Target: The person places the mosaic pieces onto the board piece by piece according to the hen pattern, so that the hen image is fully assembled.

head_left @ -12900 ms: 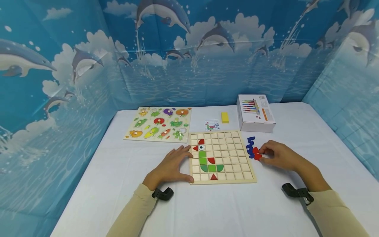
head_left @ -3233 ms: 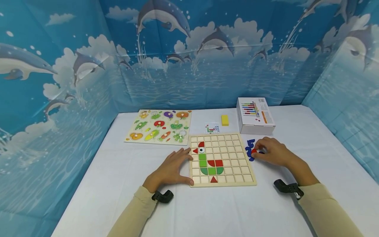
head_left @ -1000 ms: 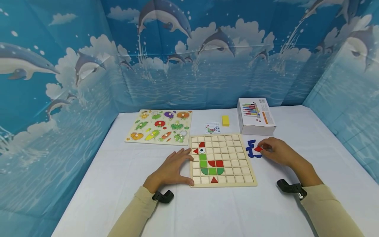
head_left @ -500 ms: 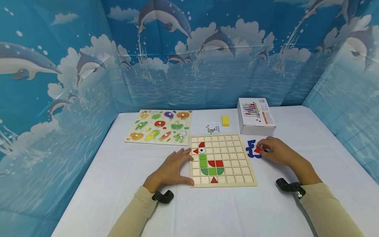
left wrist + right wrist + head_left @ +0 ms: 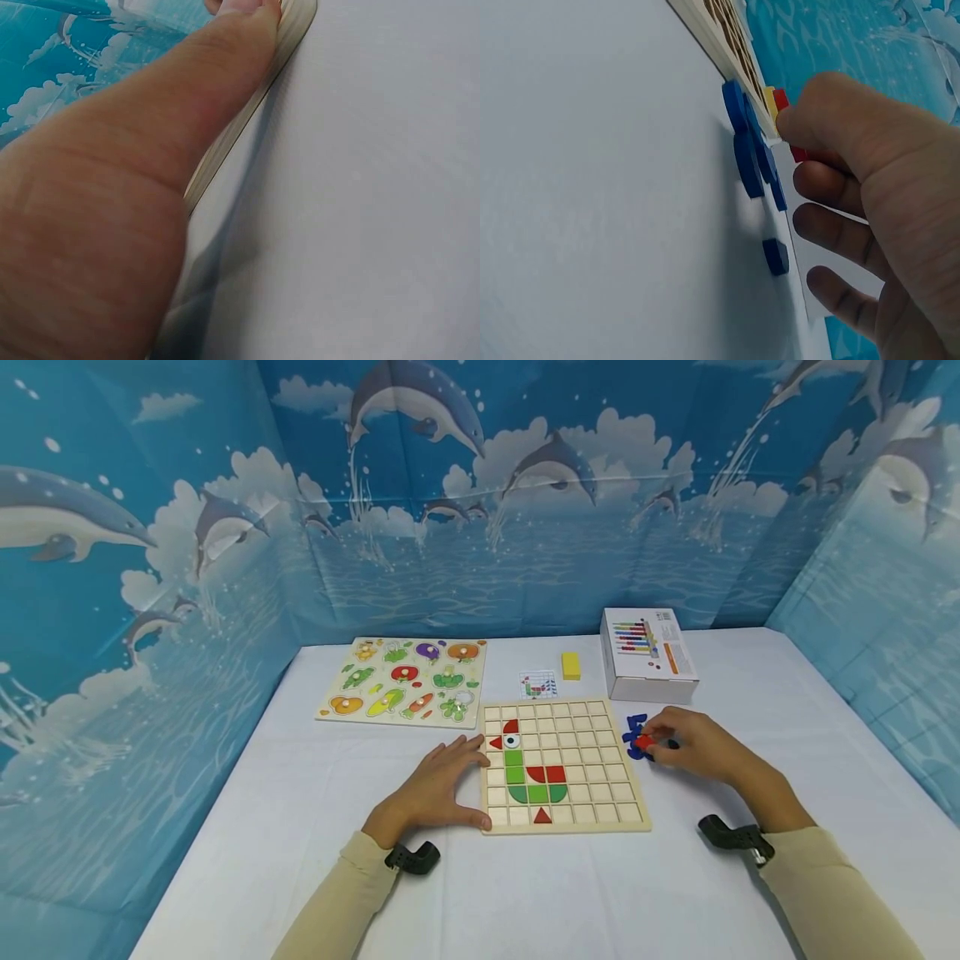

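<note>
The gridded wooden board (image 5: 592, 777) holds green pieces (image 5: 513, 758), red tiles (image 5: 556, 774) and an eye tile (image 5: 512, 741). At its nine o'clock, the person's left hand (image 5: 433, 789) rests spread, thumb and fingertips against the edge. Around three o'clock, the right hand (image 5: 696, 745) pinches a bright red piece (image 5: 643, 742), partly hidden by fingers, near the blue pieces (image 5: 636, 724).

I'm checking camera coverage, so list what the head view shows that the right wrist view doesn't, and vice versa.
Only head: the left hand at the left edge of the grid board, the green pieces set in that board, and the vegetable puzzle.

Only right wrist: three spaced-apart fingertips of the right hand.

Both: the right hand pinching a red piece, blue pieces, the grid board, white tabletop and blue backdrop.
</note>
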Motion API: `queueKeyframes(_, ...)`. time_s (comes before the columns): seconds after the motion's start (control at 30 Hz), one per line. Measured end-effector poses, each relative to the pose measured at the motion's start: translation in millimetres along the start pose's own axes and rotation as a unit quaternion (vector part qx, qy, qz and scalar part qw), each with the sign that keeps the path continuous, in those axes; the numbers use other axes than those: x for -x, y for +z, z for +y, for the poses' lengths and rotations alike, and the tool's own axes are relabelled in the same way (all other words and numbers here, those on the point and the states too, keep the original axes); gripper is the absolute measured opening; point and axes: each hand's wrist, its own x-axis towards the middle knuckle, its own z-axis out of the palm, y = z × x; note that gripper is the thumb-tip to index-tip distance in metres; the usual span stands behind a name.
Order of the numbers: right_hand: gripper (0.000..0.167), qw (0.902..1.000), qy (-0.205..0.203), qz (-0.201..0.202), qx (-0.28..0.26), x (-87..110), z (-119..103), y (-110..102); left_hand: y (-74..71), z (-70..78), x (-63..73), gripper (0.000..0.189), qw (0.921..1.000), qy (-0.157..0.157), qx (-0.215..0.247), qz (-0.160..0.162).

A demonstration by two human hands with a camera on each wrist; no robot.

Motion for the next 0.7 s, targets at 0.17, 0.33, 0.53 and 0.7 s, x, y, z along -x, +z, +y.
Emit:
queueKeyframes(0.17,0.026,0.9995,-0.028,-0.001,-0.017,-4.0,-6,4,-0.4,1.3,0.9,0.088,1.0,0.001,0.004,0.001)
queueKeyframes(0.33,0.028,0.9987,-0.037,-0.008,-0.034,-8.2,-13,9,-0.9,1.9,1.3,0.088,1.0,-0.003,0.003,0.0)
queueKeyframes(0.53,0.026,0.9979,-0.049,-0.014,-0.039,-13.7,-20,15,-0.9,0.8,0.8,0.088,1.0,0.0,0.001,0.001)
queueKeyframes(0.7,0.024,0.9973,-0.057,-0.024,-0.039,-17.9,-27,20,-1.0,0.7,-0.1,0.087,1.0,-0.001,0.0,0.0)
